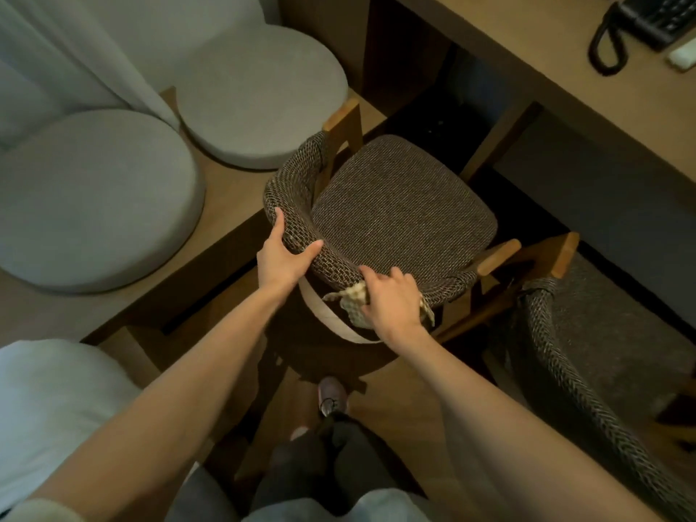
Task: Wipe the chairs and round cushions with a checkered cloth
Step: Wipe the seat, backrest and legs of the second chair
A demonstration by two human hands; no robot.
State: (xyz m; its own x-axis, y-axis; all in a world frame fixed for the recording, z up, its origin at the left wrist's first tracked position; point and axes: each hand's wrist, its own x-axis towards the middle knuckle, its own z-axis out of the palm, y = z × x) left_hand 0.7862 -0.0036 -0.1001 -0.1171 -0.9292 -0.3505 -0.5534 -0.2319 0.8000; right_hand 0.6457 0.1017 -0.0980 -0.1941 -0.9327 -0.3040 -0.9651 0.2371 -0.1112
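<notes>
Checkered cloth [353,311] on the chair's [399,209] curved back rail.
The right hand [391,300] curls its fingers over the checkered cloth, pressing it to the rail; the left hand [283,255] clasps the rail beside it, thumb inside. Round cushions [94,197] lie left.

I'm looking down in dim, warm light: a light brown wooden desk [527,50] runs across the top right, a black corded telephone [655,16] on it. Pale grey curtain [75,50] top left, low wooden platform [226,205] beneath, brown wooden floor [380,412] below.
</notes>
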